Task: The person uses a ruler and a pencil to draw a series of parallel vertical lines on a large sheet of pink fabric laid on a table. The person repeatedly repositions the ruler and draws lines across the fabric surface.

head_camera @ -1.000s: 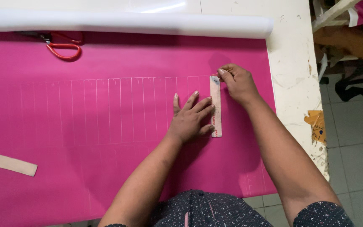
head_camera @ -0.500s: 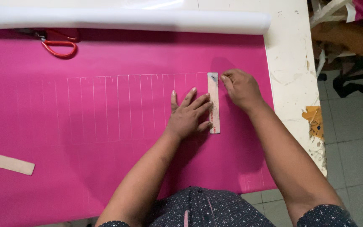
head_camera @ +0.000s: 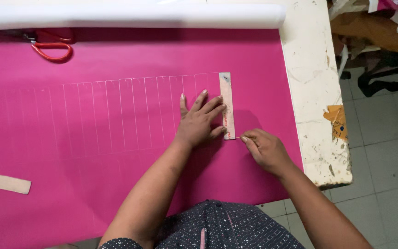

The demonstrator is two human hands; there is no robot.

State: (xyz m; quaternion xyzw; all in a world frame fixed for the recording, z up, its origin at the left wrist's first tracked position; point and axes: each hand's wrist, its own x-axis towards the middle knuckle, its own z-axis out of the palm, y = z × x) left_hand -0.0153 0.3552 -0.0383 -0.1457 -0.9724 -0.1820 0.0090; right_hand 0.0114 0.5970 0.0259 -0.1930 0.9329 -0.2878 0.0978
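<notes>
I see my left hand [head_camera: 200, 121] spread flat, fingers open, pressing a short ruler [head_camera: 227, 105] onto the pink sheet [head_camera: 116, 175] that covers the worktop [head_camera: 307, 83]. My right hand [head_camera: 264, 148] is pinched closed on something thin at the ruler's lower end; I cannot tell what. The ruler looks stiff and light and could slide, so I'd hold it by firm pressure along its length. The sheet looks thin and easily creased. Red scissors [head_camera: 51, 46] lie well apart.

Bright even overhead light, soft shadows under the hands, slight glare on the white roll [head_camera: 130, 16], sharp focus.
</notes>
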